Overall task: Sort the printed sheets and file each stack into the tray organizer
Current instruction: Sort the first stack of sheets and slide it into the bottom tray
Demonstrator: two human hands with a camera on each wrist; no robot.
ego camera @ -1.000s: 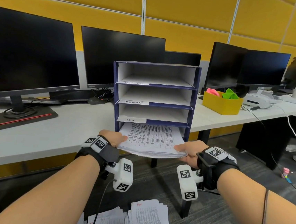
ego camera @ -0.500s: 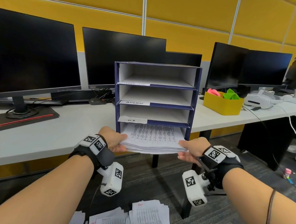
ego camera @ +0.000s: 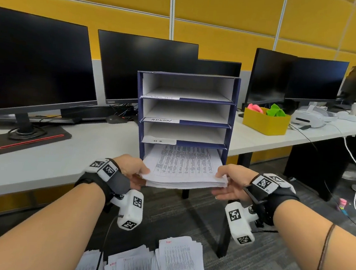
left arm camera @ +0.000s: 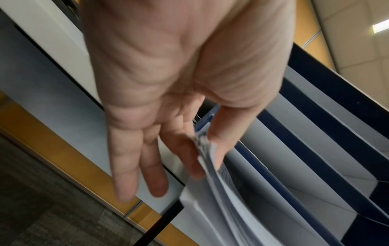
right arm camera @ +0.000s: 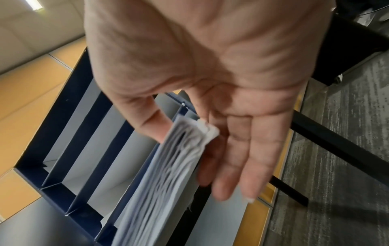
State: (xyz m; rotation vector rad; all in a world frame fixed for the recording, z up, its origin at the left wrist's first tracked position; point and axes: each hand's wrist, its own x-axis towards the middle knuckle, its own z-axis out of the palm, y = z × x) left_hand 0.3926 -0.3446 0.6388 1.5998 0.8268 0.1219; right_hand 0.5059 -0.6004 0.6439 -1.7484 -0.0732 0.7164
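A blue tray organizer [ego camera: 139, 109] with white shelves stands on the desk; its shelf labels read ADMIN [ego camera: 160, 120] and H.R [ego camera: 158, 141]. A thick stack of printed sheets [ego camera: 182, 168] lies half inside the bottom slot, its near edge hanging past the desk. My left hand [ego camera: 134, 170] pinches the stack's near left corner, thumb above and fingers below [left arm camera: 207, 159]. My right hand [ego camera: 229, 181] pinches the near right corner [right arm camera: 185, 146]. The upper three shelves look bare. Both wrist views show the stack edge-on [left arm camera: 221, 199] [right arm camera: 164, 174].
More printed stacks [ego camera: 177, 263] [ego camera: 129, 267] lie below me at the bottom edge. Dark monitors [ego camera: 33, 64] line the desk [ego camera: 50, 166] behind the organizer. A yellow box [ego camera: 265, 123] and a white headset [ego camera: 309, 119] sit at the right. Grey carpet lies under the desk.
The stack has slid slightly deeper into the bottom slot. Both hands stay at its near corners, and the right hand's fingers now lie straighter under the sheets.
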